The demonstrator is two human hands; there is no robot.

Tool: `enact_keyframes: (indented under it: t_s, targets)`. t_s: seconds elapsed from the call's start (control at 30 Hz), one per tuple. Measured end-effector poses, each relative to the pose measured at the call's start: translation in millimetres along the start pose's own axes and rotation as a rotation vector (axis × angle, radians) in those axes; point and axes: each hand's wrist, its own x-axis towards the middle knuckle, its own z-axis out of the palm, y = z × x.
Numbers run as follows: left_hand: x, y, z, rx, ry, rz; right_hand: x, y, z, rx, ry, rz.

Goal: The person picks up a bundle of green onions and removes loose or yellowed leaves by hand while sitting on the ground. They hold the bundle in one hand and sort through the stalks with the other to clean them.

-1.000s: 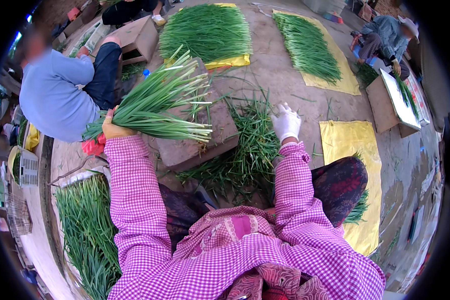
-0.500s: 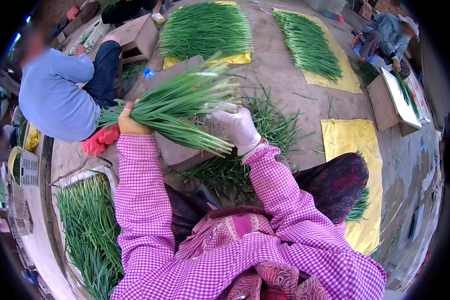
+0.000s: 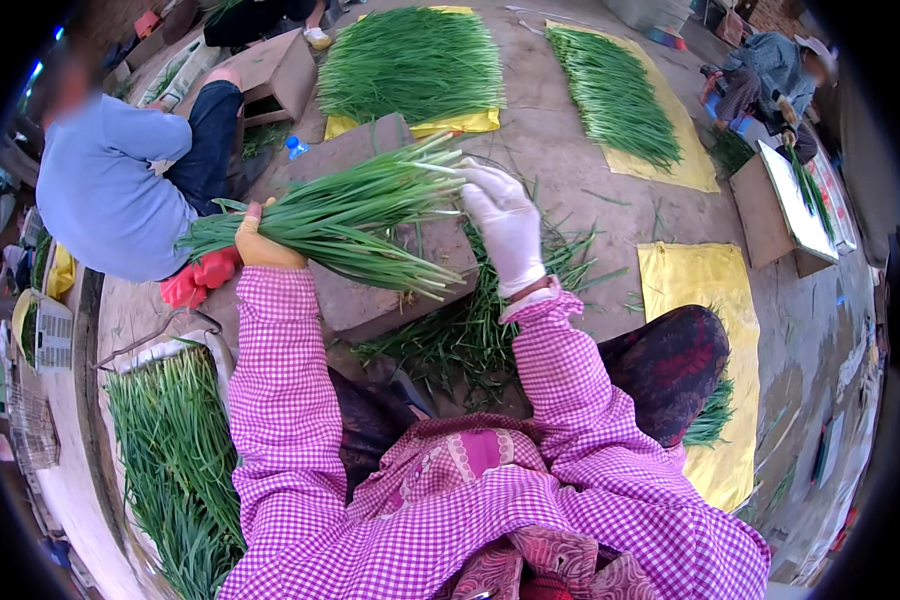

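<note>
My left hand (image 3: 263,243), in a yellowish glove, is closed around the leafy part of a bunch of garlic chives (image 3: 360,215). The pale stem ends fan out to the right, above a low brown block (image 3: 395,290). My right hand (image 3: 505,220), in a white glove, is beside those stem ends with its fingers stretched toward them. Nothing shows in its grasp; whether the fingertips touch the stems I cannot tell. Under and behind the right hand, loose green leaves (image 3: 450,345) lie in a heap on the ground.
At my left stands a tray packed with chives (image 3: 175,450). Yellow sheets with chives lie ahead (image 3: 410,65), at far right (image 3: 620,95) and beside my right knee (image 3: 695,285). A person in blue (image 3: 115,185) sits at left; another (image 3: 775,75) works far right by a box (image 3: 785,210).
My right hand has moved up and slightly right along the stem ends, and its fingers have straightened. The bunch in my left hand sits slightly further left, its stems less blurred.
</note>
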Motion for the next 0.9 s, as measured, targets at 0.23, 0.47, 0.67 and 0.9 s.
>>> enact_keyframes:
  t_s: [0.23,0.47,0.67,0.9]
  targets:
    - [-10.6,1.2,13.1,-0.022,0.024,0.061,-2.9,9.6,5.5,0.402,-0.036,0.493]
    - [-16.6,-0.3,19.0,-0.037,-0.061,0.074,-7.1,12.1,11.8,-0.324,-0.089,0.056]
    - [-15.1,-4.7,17.3,0.009,-0.084,0.082,-22.5,18.2,22.5,0.539,-0.118,0.448]
    - [-13.5,0.5,15.3,-0.042,0.038,0.027,-5.0,30.2,-29.4,0.938,0.082,0.546]
